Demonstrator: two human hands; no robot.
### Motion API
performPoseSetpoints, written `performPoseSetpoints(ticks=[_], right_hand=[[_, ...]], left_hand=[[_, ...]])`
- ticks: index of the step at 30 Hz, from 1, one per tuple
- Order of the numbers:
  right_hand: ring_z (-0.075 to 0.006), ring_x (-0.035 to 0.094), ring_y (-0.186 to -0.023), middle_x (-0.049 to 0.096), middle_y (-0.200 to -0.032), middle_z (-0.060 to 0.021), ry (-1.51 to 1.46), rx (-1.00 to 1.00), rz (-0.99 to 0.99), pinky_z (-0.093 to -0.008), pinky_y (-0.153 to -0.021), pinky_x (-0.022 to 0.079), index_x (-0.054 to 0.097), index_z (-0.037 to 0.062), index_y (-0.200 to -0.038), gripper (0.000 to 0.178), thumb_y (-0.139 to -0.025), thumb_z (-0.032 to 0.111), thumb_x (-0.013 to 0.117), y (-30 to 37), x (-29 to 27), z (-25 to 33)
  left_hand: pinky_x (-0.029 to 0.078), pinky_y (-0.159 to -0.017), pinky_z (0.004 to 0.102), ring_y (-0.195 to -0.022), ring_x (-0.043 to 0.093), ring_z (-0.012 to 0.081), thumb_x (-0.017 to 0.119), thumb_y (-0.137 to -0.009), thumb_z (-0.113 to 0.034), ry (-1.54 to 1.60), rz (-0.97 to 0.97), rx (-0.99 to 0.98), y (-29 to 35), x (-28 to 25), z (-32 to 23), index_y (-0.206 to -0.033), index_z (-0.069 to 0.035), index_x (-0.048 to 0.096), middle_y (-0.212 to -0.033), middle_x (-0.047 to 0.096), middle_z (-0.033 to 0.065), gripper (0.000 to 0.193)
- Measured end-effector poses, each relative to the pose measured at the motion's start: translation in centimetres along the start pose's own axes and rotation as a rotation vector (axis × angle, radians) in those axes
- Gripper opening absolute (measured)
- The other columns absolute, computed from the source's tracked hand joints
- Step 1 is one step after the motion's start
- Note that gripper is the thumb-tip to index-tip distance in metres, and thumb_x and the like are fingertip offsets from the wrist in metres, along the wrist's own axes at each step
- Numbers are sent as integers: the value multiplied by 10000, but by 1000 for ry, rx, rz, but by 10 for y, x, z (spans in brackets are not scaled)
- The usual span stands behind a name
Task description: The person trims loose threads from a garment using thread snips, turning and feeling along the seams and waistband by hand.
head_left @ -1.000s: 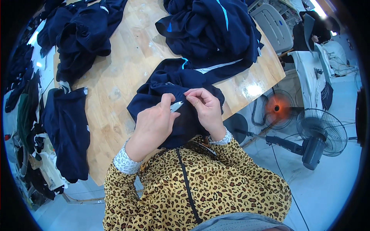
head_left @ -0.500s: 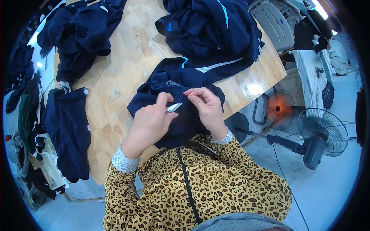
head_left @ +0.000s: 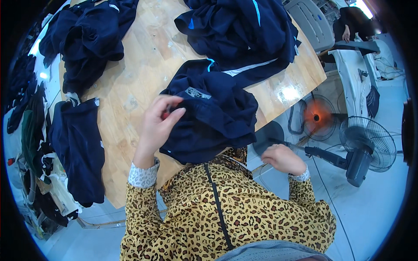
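Note:
A navy garment (head_left: 213, 117) lies bunched on the wooden table in front of me, with a grey printed patch (head_left: 197, 93) facing up. My left hand (head_left: 157, 119) is at the garment's left edge, its thumb and fingertips close to the cloth. A bit of red shows inside its curled fingers, part of the small thread snips whose metal tip is hidden now. Off the table edge, to the right of my body, my right hand (head_left: 284, 159) is closed with fingers curled together. Whether it holds a thread or anything else cannot be made out.
More navy garments are heaped at the far right (head_left: 244, 35) and far left (head_left: 89, 43) of the wooden table (head_left: 135, 87). Another navy piece (head_left: 78, 150) hangs over the left edge. Two fans (head_left: 365, 143) stand right, near a grey plastic chair (head_left: 311, 24). Another person sits beyond.
My right hand has left the garment and moved right and down past the table edge. The left hand shifted slightly left; the snips' blades no longer show. The garment's patch is more exposed.

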State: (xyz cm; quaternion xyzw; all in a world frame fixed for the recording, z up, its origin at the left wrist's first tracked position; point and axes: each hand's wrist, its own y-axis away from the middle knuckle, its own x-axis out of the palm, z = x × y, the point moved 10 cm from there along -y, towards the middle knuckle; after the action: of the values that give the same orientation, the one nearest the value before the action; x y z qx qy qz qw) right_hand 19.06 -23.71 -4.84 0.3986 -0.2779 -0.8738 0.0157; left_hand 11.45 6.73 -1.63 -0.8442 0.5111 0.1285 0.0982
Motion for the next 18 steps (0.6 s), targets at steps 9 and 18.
performPoseSetpoints(ticks=[9, 18], right_hand=[[-203, 546, -1126, 535, -1272, -101, -1644, -235, -14, -319, -967, 430, 503, -9, -1274, 383, -907, 87, 558, -87, 36, 88], [-203, 587, -1052, 608, -1150, -116, -2063, -367, -504, -371, -985, 437, 466, 1, -1304, 366, -943, 58, 482, -114, -44, 47]], left_hand=[[438, -628, 274, -645, 516, 151, 667, -822, -121, -125, 319, -41, -26, 61, 6, -897, -3, 568, -710, 557, 83, 171], [368, -569, 210, -621, 400, 53, 616, -868, -109, 96, 8, -212, -9, 32, 5, -898, -33, 542, -704, 497, -30, 110]])
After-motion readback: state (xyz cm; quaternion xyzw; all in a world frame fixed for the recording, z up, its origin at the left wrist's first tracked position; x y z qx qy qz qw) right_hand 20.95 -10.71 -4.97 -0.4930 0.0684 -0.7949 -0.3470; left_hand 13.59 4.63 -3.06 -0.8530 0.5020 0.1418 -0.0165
